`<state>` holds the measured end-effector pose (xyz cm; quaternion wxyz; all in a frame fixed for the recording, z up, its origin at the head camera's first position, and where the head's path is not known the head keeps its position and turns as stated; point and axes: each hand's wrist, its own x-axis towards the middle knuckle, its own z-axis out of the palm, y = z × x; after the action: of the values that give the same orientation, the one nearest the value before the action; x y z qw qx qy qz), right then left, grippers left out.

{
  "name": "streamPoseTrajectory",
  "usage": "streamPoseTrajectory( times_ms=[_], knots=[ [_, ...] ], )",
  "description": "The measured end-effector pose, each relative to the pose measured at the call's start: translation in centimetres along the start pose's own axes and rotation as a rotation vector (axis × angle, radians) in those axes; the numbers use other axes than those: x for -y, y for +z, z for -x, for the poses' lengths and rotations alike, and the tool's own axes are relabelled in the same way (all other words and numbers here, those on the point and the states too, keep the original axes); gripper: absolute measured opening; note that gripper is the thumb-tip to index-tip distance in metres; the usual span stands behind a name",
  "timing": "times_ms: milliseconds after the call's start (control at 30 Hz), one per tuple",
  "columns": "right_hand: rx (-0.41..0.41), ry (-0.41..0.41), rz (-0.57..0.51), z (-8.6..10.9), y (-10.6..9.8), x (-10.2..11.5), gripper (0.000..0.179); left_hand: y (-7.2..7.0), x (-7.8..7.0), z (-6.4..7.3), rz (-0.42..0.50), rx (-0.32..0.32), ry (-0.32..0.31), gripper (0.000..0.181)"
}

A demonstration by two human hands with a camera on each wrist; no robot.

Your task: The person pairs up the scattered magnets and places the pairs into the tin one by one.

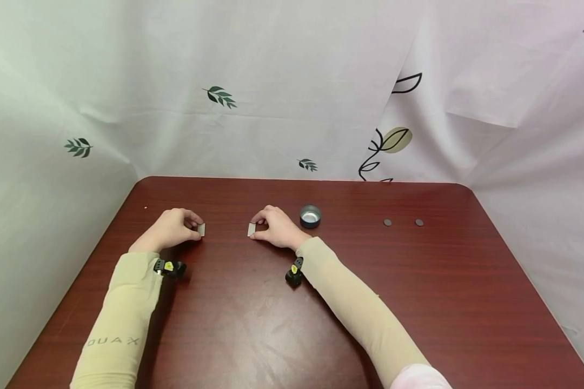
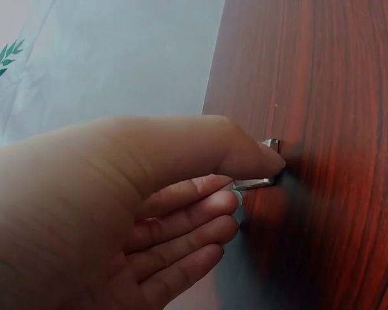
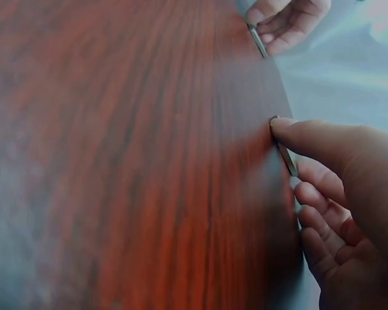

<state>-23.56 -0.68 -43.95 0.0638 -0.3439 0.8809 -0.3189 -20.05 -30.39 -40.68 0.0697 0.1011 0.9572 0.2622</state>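
Note:
Both hands rest on a dark red wooden table [image 1: 292,324]. My left hand [image 1: 172,228] pinches a small flat silver plate [image 1: 201,229] upright on the tabletop; the left wrist view shows the thumb over that plate [image 2: 262,183]. My right hand [image 1: 274,227] pinches a matching small silver plate [image 1: 251,229] on edge, facing the other one. In the right wrist view this plate [image 3: 286,157] stands under the forefinger, and the left hand's plate [image 3: 257,40] shows at the top. A gap of bare table separates the two plates.
A small round metal cup [image 1: 310,216] stands just right of my right hand. Two dark coin-like discs [image 1: 387,222] [image 1: 419,222] lie farther right. White leaf-printed cloth [image 1: 272,86] hangs behind and beside the table.

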Motion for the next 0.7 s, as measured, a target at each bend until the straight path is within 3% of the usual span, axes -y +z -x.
streamPoseTrajectory(
  times_ms=[700],
  knots=[
    [0.023, -0.018, -0.006, -0.7, 0.7, 1.0, 0.033, 1.0, -0.9, -0.9, -0.018, -0.033, 0.053, 0.025]
  ],
)
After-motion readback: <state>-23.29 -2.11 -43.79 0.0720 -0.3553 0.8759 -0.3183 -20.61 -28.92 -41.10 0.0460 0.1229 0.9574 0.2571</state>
